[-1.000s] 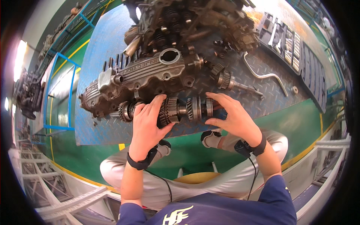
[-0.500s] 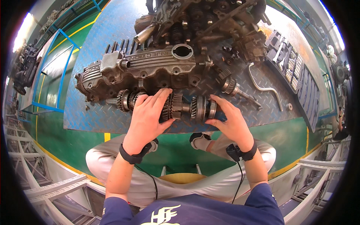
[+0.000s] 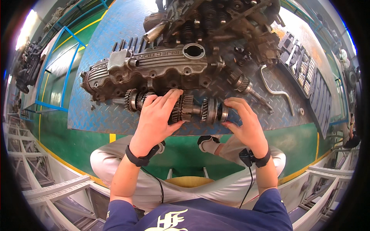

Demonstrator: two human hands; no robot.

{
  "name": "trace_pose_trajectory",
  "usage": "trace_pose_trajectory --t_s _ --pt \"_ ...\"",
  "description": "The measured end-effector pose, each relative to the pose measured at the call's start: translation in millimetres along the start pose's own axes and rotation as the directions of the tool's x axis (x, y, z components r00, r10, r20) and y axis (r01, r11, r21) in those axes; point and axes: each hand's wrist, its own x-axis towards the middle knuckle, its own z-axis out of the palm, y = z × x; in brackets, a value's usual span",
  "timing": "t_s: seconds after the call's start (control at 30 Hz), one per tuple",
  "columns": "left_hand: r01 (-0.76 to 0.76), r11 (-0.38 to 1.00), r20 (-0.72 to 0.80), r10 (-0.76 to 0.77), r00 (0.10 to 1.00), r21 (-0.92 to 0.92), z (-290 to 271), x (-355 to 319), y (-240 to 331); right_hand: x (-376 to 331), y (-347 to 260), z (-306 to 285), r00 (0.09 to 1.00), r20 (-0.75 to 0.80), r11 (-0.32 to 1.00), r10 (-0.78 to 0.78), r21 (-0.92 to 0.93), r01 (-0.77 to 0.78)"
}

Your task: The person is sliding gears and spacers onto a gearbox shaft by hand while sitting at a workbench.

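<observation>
A gear shaft (image 3: 196,110) with several toothed gears lies crosswise near the front edge of the metal-topped table. My left hand (image 3: 158,117) is wrapped over its middle, fingers on top and thumb at the near side of a wide gear (image 3: 187,108). At the shaft's right end, my right hand (image 3: 244,122) pinches a shiny bearing ring (image 3: 223,112) between fingers and thumb. A narrow dark gap shows between this ring and the helical gear (image 3: 209,111) beside it. Part of the shaft is hidden under my left hand.
A ribbed valve cover (image 3: 146,63) lies just behind the shaft, and a large engine block (image 3: 208,23) stands farther back. To the right are a smaller gear shaft (image 3: 246,86), a bent metal rod (image 3: 274,91), a small nut (image 3: 301,111) and a tool case (image 3: 298,63).
My right hand has shifted slightly right with the bearing ring, and the gap beside the helical gear looks wider. My left hand keeps its grip; the whole view has shifted a little.
</observation>
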Motion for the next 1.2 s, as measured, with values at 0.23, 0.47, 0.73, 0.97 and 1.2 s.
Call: trace_pose_trajectory --t_s 0.23,0.47,0.73,0.97,1.2 --pt "0.005 1.0 0.014 -0.006 1.0 0.007 -0.3 -1.1 -3.2 3.1 1.6 2.3 0.997 0.059 0.99 0.05 -0.131 -0.042" --pt "-0.004 1.0 0.002 0.004 1.0 0.007 -2.1 -2.5 -2.4 5.7 -3.5 1.6 0.997 -0.031 0.994 -0.074 -0.084 0.071" --pt "-0.002 1.0 0.002 0.002 1.0 0.002 0.5 -3.1 -2.8 5.7 8.3 5.8 0.991 -0.05 0.981 -0.125 -0.157 0.115" --pt "-0.007 1.0 0.001 0.007 1.0 0.008 -0.8 -0.7 -2.0 6.5 4.5 1.2 0.998 0.019 0.983 -0.064 -0.171 0.067" --pt "-0.019 1.0 -0.01 0.02 1.0 0.022 1.0 -0.5 -1.8 5.5 -8.8 -3.9 0.991 -0.001 0.97 -0.131 -0.209 0.128"
